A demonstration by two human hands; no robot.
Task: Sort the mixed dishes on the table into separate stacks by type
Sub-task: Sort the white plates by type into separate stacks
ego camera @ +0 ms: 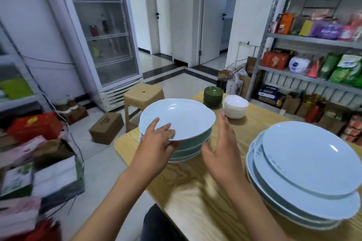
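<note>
Wooden table (195, 191), (glass-door) fridge (105, 31), shelving (313, 40)

left hand (156, 139): fingers curled, gripping | right hand (221, 148): fingers straight, free

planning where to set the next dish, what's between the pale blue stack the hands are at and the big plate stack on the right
In the head view, only the open right hand and bare wooden table lie between the pale blue stack and the big plate stack.

The wooden table (197, 191) carries two pale-blue plate stacks (305, 178), a green bowl stack (213, 97) and a white bowl stack (235, 106).
</note>
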